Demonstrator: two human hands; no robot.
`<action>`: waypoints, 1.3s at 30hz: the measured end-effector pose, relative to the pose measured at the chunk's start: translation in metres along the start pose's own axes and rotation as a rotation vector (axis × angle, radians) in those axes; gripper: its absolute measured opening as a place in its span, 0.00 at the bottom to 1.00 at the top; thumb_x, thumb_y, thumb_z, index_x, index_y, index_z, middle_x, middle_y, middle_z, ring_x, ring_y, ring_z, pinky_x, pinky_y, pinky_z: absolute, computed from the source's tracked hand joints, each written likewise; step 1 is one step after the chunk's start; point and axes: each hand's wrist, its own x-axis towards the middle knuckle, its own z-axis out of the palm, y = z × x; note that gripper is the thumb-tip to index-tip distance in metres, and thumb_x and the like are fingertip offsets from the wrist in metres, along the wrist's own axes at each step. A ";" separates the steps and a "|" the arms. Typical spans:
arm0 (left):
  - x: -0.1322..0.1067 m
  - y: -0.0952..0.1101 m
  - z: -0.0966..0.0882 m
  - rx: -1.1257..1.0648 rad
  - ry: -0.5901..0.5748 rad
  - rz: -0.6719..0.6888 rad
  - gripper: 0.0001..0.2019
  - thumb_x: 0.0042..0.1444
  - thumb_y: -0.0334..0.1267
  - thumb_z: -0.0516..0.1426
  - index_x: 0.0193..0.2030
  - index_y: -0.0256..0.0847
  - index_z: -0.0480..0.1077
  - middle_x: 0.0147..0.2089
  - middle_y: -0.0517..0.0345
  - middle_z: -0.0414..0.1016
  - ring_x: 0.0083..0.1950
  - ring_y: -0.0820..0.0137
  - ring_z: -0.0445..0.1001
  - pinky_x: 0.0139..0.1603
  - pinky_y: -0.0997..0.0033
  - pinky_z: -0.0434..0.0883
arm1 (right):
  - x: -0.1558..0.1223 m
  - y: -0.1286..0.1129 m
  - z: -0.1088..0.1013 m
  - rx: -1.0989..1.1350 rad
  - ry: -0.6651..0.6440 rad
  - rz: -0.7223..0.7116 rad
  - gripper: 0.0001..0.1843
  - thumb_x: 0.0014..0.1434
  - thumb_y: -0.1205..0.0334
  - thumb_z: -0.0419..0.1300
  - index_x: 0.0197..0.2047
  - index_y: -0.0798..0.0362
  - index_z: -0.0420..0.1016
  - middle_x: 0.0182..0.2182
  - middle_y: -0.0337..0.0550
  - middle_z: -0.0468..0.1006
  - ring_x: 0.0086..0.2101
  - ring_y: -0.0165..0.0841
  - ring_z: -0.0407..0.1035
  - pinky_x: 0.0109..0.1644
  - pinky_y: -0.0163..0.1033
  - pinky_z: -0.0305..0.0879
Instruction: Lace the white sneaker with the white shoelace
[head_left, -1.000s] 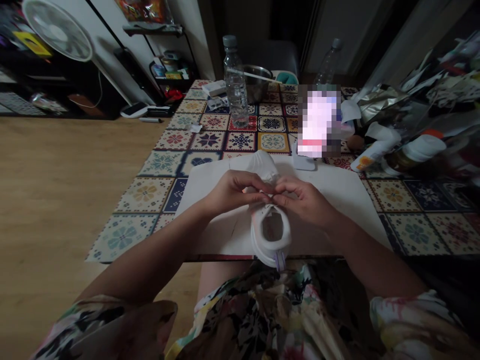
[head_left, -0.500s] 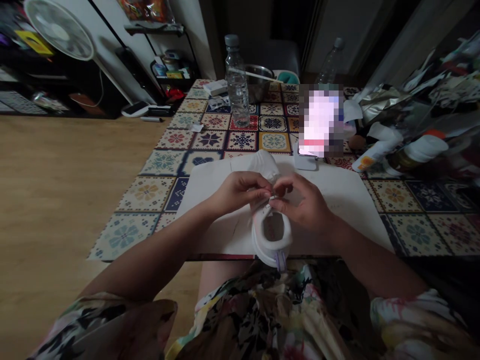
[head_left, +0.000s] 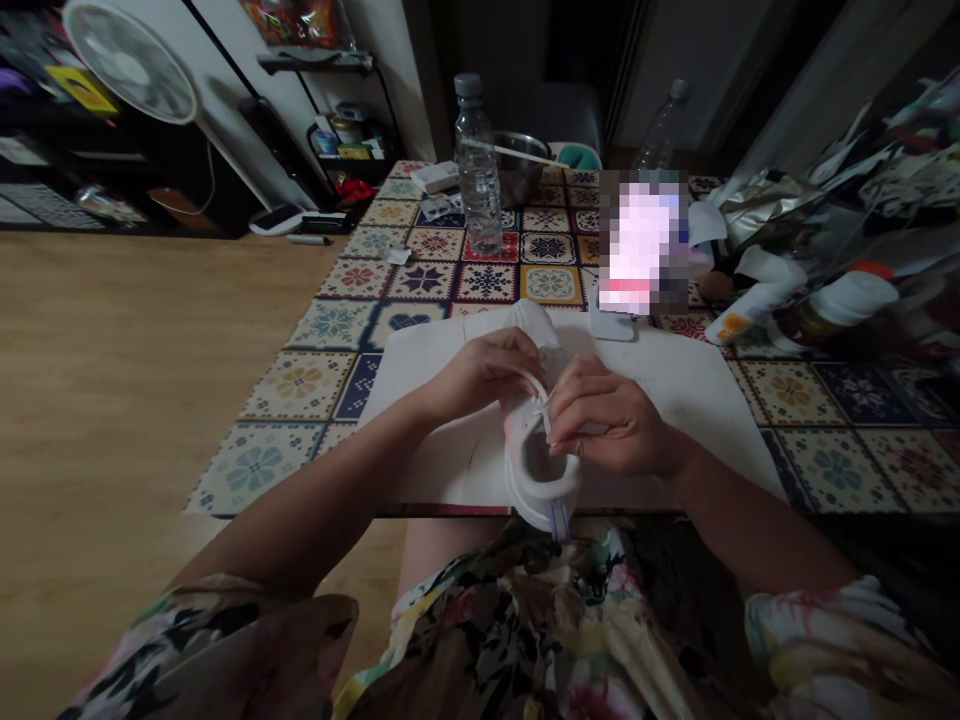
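Observation:
A white shoe [head_left: 551, 492] lies on a white sheet [head_left: 420, 470] at the table's near edge, its heel toward me and a pale purple tab at the back. White shoelace [head_left: 541, 405] crosses over the tongue, between my hands. My left hand [head_left: 495, 375] is closed, pinching a lace strand that runs from its fingers to the lacing. On the other side, my right hand [head_left: 600, 415] is closed around lace close to the shoe's opening. Its fingers cover part of the lacing.
A clear plastic bottle [head_left: 480, 190] stands on the patterned tablecloth [head_left: 300, 380], near a metal bowl [head_left: 517, 185]. Beyond the sheet, a phone stand [head_left: 613, 325] holds a blurred-out screen. White bottles [head_left: 757, 300] and bags crowd the right side. A fan [head_left: 131, 60] stands at far left.
My hands were together at the lacing with fingertips pinched. Now the right fingers have curled into a fuller grip, and a lace strand stretches from the left hand to the lacing.

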 end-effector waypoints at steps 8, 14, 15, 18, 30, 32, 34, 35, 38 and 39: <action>0.004 -0.005 -0.002 0.334 0.073 -0.019 0.10 0.57 0.41 0.62 0.27 0.43 0.80 0.37 0.52 0.73 0.43 0.64 0.67 0.53 0.62 0.61 | 0.001 0.002 0.000 0.059 -0.059 -0.039 0.06 0.59 0.64 0.66 0.29 0.48 0.78 0.27 0.38 0.80 0.31 0.32 0.72 0.44 0.44 0.67; 0.000 -0.003 -0.005 0.321 0.051 -0.024 0.08 0.58 0.41 0.61 0.31 0.41 0.79 0.39 0.52 0.71 0.45 0.65 0.67 0.52 0.64 0.63 | 0.000 0.005 -0.005 0.122 -0.062 0.016 0.05 0.60 0.59 0.65 0.32 0.48 0.78 0.28 0.40 0.79 0.33 0.34 0.73 0.45 0.45 0.68; 0.000 -0.003 -0.006 0.289 0.069 -0.008 0.09 0.58 0.42 0.61 0.32 0.40 0.79 0.40 0.52 0.71 0.44 0.65 0.68 0.51 0.65 0.64 | -0.001 0.006 -0.006 0.134 -0.021 0.051 0.05 0.61 0.58 0.63 0.34 0.47 0.78 0.30 0.40 0.79 0.34 0.34 0.72 0.44 0.44 0.68; -0.001 0.000 -0.008 0.172 0.126 0.039 0.13 0.56 0.48 0.62 0.33 0.39 0.77 0.38 0.51 0.72 0.42 0.66 0.69 0.47 0.67 0.67 | -0.002 0.009 -0.010 0.071 0.105 0.169 0.04 0.64 0.62 0.59 0.37 0.47 0.76 0.34 0.42 0.78 0.37 0.34 0.71 0.43 0.43 0.68; -0.001 0.016 -0.004 -0.060 -0.151 0.035 0.10 0.49 0.45 0.68 0.33 0.40 0.80 0.34 0.52 0.77 0.36 0.69 0.73 0.42 0.69 0.69 | -0.003 0.016 -0.006 -0.323 -0.098 0.189 0.04 0.63 0.63 0.56 0.35 0.49 0.70 0.35 0.41 0.76 0.39 0.36 0.67 0.47 0.46 0.58; -0.001 0.015 -0.003 -0.078 -0.158 0.017 0.10 0.49 0.43 0.68 0.33 0.39 0.80 0.34 0.52 0.76 0.36 0.70 0.72 0.40 0.71 0.70 | -0.005 0.019 -0.006 -0.294 0.096 0.257 0.05 0.65 0.62 0.54 0.36 0.48 0.69 0.32 0.40 0.74 0.36 0.35 0.66 0.45 0.44 0.59; -0.001 0.015 -0.002 -0.100 -0.159 -0.007 0.09 0.49 0.42 0.68 0.33 0.39 0.80 0.34 0.52 0.76 0.36 0.70 0.72 0.38 0.72 0.70 | -0.006 0.023 -0.009 -0.153 0.439 0.304 0.05 0.66 0.59 0.52 0.38 0.47 0.67 0.30 0.38 0.71 0.31 0.33 0.65 0.39 0.42 0.61; -0.001 0.015 -0.001 -0.112 -0.161 -0.021 0.09 0.49 0.41 0.68 0.33 0.38 0.80 0.34 0.52 0.76 0.37 0.70 0.72 0.37 0.73 0.70 | -0.006 0.025 -0.011 -0.055 0.595 0.311 0.06 0.67 0.58 0.51 0.39 0.46 0.66 0.28 0.37 0.69 0.29 0.32 0.64 0.36 0.40 0.61; -0.001 0.016 0.001 -0.146 -0.174 -0.065 0.09 0.49 0.42 0.68 0.32 0.38 0.80 0.34 0.51 0.76 0.37 0.70 0.72 0.36 0.73 0.70 | -0.004 0.029 -0.020 0.150 0.744 0.305 0.07 0.66 0.55 0.52 0.37 0.46 0.67 0.25 0.35 0.67 0.26 0.30 0.64 0.32 0.38 0.61; -0.001 0.017 0.001 -0.156 -0.182 -0.074 0.09 0.49 0.42 0.68 0.32 0.37 0.80 0.34 0.51 0.76 0.37 0.70 0.72 0.37 0.73 0.70 | -0.003 0.029 -0.022 0.158 0.684 0.310 0.08 0.66 0.55 0.53 0.36 0.47 0.67 0.25 0.35 0.68 0.27 0.31 0.65 0.34 0.38 0.62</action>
